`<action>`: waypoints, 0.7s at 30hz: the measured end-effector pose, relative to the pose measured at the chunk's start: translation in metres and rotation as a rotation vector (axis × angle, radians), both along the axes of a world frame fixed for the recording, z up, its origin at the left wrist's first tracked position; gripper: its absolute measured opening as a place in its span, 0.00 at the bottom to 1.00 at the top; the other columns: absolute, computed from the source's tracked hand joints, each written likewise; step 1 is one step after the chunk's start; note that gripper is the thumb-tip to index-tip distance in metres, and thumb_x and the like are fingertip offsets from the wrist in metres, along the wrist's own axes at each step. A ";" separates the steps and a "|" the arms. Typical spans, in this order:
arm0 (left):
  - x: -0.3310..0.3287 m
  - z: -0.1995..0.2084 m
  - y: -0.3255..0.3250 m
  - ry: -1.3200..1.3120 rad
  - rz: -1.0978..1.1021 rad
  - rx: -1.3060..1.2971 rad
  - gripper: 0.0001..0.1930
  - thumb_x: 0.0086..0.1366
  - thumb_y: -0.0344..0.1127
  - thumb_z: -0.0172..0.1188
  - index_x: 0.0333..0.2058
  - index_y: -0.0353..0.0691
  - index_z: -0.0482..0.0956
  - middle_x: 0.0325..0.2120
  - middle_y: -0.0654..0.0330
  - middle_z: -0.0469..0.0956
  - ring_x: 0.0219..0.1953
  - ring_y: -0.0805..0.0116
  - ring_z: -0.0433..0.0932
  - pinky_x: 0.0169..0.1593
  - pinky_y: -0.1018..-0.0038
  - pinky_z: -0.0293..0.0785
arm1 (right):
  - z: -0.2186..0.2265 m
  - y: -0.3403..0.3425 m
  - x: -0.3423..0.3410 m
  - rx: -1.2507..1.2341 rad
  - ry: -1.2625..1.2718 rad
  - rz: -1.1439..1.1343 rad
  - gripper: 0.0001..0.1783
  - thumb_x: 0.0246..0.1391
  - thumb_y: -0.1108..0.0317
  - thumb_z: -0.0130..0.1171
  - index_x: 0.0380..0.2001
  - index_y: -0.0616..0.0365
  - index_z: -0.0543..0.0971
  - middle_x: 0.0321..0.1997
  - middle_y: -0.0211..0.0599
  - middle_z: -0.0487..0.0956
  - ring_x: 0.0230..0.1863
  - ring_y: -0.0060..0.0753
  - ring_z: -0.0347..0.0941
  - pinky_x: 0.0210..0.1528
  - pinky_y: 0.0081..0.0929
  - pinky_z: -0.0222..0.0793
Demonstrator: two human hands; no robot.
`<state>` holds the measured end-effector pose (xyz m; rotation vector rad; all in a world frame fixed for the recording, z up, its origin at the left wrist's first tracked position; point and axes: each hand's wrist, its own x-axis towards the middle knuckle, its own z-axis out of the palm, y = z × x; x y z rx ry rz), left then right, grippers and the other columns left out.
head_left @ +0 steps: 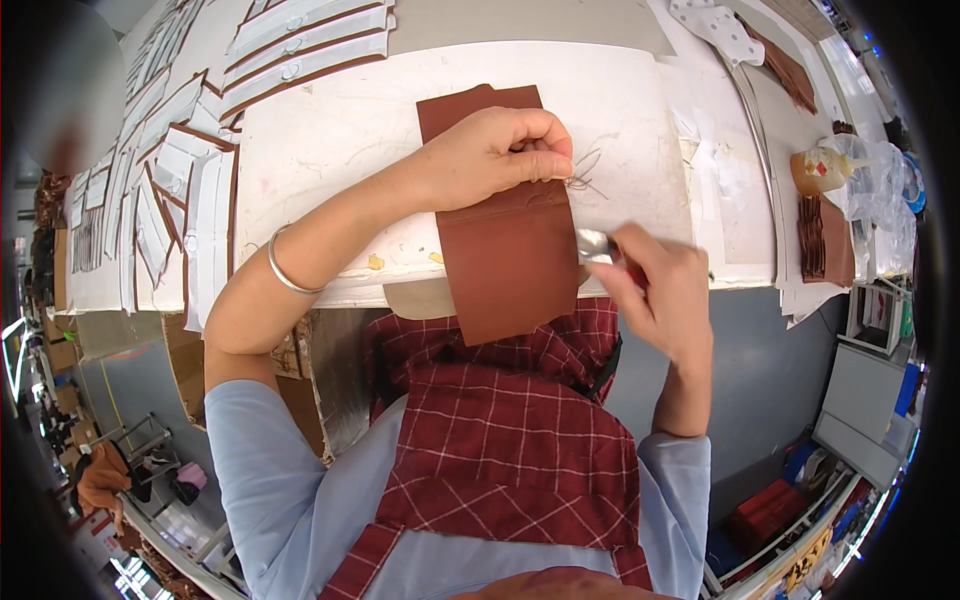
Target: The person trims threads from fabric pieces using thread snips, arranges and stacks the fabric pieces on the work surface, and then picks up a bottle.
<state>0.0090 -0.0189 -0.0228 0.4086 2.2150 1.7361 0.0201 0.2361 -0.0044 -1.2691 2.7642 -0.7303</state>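
A long, flat reddish-brown leather piece [510, 270] lies on the white work board, its near end hanging over the table edge above my lap. My left hand [505, 150] rests across its upper part. The thumb and forefinger are pinched together at the right edge; what is between them is hidden. Loose dark threads [588, 178] lie just right of those fingertips. To the right of the leather, my right hand [660, 285] is closed around a small tool with a shiny metal end [594, 246] and a red handle. Motion blur hides its exact kind.
Several white panels with brown borders [305, 45] are laid out at the far left and left. On the right stand a bottle with amber contents [820, 170], crumpled clear plastic [880, 210] and a stack of brown pieces [825, 240]. Yellowish scraps [376, 262] lie near the front edge.
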 end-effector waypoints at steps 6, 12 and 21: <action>-0.003 0.006 0.001 -0.162 0.012 0.153 0.08 0.72 0.38 0.59 0.39 0.41 0.76 0.27 0.73 0.71 0.27 0.86 0.62 0.29 0.86 0.60 | -0.037 0.005 0.062 -0.313 -0.264 -0.352 0.19 0.46 0.60 0.76 0.38 0.58 0.83 0.18 0.35 0.79 0.19 0.31 0.78 0.25 0.24 0.71; -0.004 0.004 -0.003 -0.150 0.081 0.251 0.08 0.72 0.38 0.57 0.40 0.39 0.76 0.28 0.70 0.71 0.26 0.84 0.62 0.29 0.86 0.60 | -0.051 -0.009 0.066 -0.486 -0.803 -0.207 0.12 0.54 0.64 0.71 0.31 0.62 0.81 0.18 0.26 0.71 0.22 0.12 0.62 0.25 0.19 0.59; 0.078 0.091 -0.065 0.427 0.373 -0.072 0.04 0.67 0.30 0.62 0.35 0.38 0.75 0.28 0.69 0.73 0.29 0.81 0.67 0.33 0.82 0.63 | 0.076 0.027 -0.042 -0.673 0.012 -0.078 0.10 0.52 0.76 0.60 0.20 0.60 0.72 0.17 0.21 0.66 0.20 0.11 0.57 0.22 0.18 0.48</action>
